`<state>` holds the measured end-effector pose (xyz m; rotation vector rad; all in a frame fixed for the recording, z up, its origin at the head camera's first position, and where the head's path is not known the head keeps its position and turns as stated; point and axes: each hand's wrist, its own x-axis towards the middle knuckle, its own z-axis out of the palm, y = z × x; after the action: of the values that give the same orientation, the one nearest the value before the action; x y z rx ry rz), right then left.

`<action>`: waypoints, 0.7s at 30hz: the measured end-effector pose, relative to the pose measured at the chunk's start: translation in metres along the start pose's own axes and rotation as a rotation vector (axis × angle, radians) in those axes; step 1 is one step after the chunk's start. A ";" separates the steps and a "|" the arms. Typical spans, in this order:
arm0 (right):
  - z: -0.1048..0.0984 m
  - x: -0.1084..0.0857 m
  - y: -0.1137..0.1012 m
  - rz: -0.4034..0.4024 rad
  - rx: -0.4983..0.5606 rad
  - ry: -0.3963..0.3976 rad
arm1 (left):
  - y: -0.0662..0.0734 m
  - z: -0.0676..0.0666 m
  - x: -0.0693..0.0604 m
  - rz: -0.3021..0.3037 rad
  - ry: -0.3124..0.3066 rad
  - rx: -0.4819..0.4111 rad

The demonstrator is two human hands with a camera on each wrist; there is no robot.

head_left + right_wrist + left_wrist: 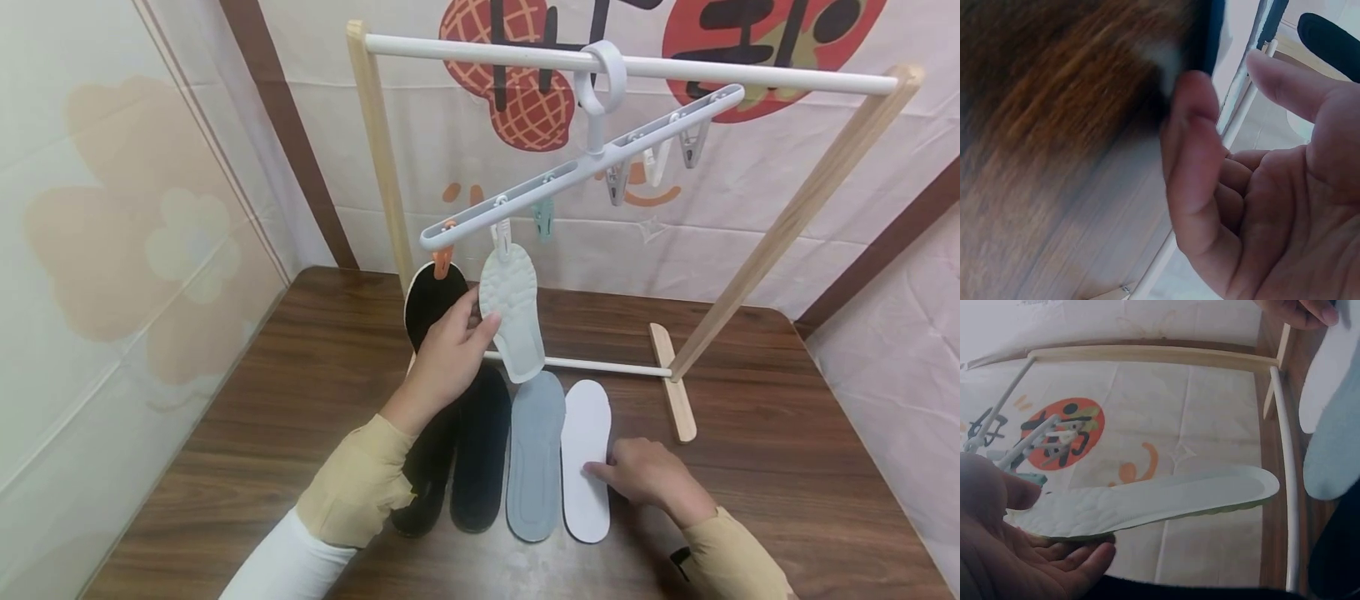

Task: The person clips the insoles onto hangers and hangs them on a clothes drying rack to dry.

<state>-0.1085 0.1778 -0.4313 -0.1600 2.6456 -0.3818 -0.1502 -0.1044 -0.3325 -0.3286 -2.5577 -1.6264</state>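
We judge the hanging work to be partway along. On the pale grey plastic clip hanger (596, 158), hooked over a white rod between wooden posts, two insoles are up: a black insole (429, 300) under the orange plastic clip (443, 262), and a bumpy white insole (517, 325) whose top appears caught by the white plastic clip (503, 239). Our left hand (442, 350) holds that bumpy one, thumb on one face and fingers behind. Four clips, among them the teal plastic clip (543, 218), carry nothing. Still to be hung, it seems, are the pieces lying on the brown wood-grain tabletop (795, 450): two dark insoles (480, 458), a flat grey-blue insole (536, 458) and a smooth white insole (585, 417). Our right hand (648, 475) is at that smooth one's edge, thumb over its face, fingers curled alongside; we cannot tell whether they pinch it.
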 end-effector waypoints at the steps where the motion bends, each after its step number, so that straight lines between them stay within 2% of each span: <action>1: 0.000 0.001 0.000 0.008 -0.002 -0.007 | 0.000 -0.001 -0.001 -0.009 -0.004 0.030; 8: 0.000 0.005 0.000 0.039 0.020 -0.025 | 0.005 -0.005 -0.007 -0.069 -0.027 0.242; 13: 0.000 0.008 0.001 0.039 0.039 -0.028 | 0.009 -0.007 -0.008 -0.086 -0.050 0.387; 18: -0.001 0.007 0.002 0.036 0.067 -0.030 | 0.011 -0.009 -0.010 -0.077 -0.077 0.536; 21: -0.003 0.004 0.004 0.026 0.102 -0.009 | 0.014 -0.010 -0.013 -0.067 -0.127 0.622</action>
<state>-0.1137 0.1813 -0.4311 -0.0950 2.6098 -0.5052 -0.1343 -0.1096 -0.3184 -0.2937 -3.0178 -0.7650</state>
